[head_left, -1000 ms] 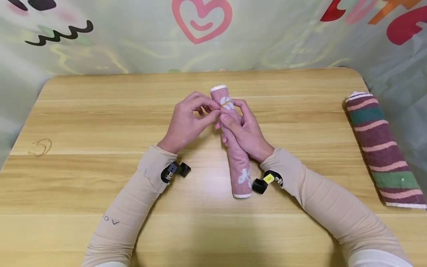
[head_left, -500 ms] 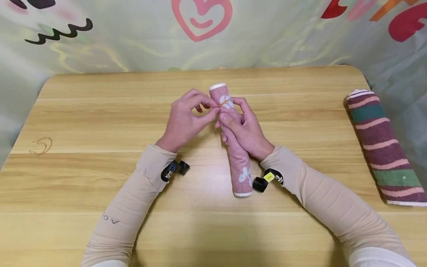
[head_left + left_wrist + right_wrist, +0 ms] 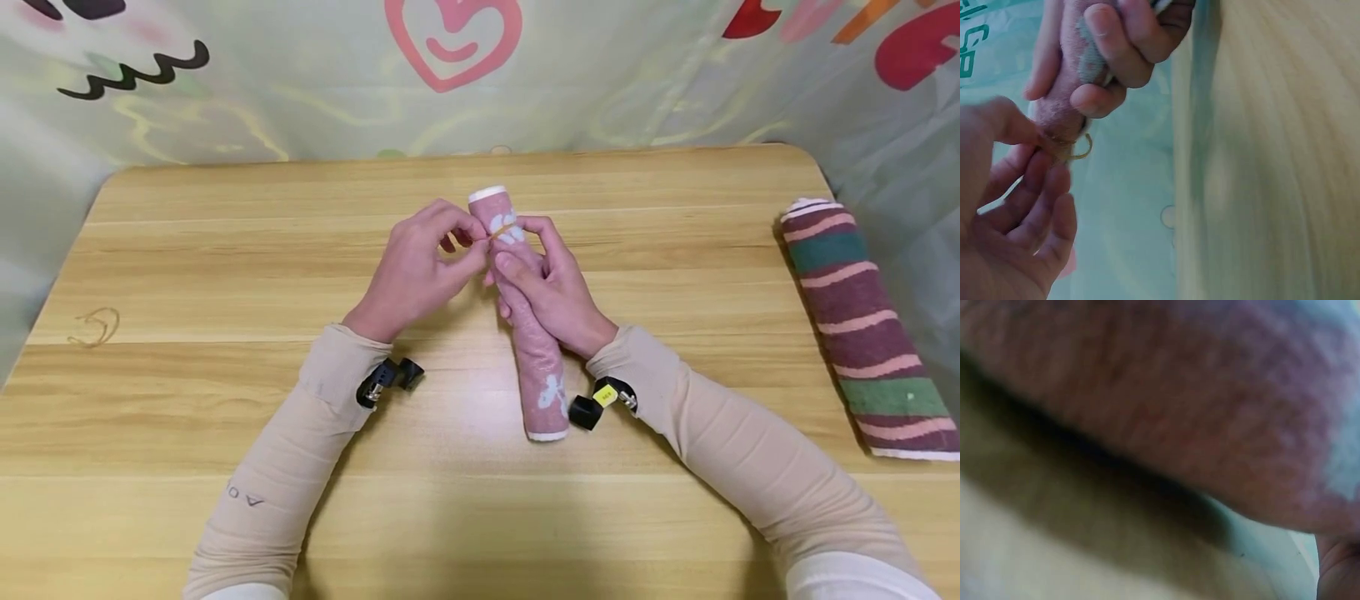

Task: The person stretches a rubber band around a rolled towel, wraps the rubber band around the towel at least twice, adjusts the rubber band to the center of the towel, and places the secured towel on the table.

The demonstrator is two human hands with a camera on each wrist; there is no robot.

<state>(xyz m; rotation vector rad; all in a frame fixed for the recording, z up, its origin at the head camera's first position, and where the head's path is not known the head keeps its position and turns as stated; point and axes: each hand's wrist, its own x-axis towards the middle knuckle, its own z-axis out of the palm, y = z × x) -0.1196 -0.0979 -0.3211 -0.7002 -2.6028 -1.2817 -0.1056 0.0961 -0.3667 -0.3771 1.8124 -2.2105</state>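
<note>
A pink towel (image 3: 534, 354) with pale blue motifs and white ends is rolled into a long tube. My right hand (image 3: 558, 292) grips it around its upper half, thumb lying along the top. A thin orange-tan rubber band (image 3: 502, 230) crosses the roll near its far end. My left hand (image 3: 423, 262) pinches the band between thumb and fingertips at the roll's left side. In the left wrist view a small loop of the rubber band (image 3: 1089, 147) sticks out beside the pinching fingers. Blurred towel (image 3: 1166, 412) fills much of the right wrist view.
A second rolled towel (image 3: 862, 333), striped purple, pink and green, lies at the table's right edge. More loose rubber bands (image 3: 97, 327) lie on the left of the wooden table (image 3: 225, 400). A printed curtain (image 3: 600, 75) hangs behind.
My left hand has shifted slightly left, drawing the band's pinched end a little away from the roll. My right hand keeps its grip on the towel.
</note>
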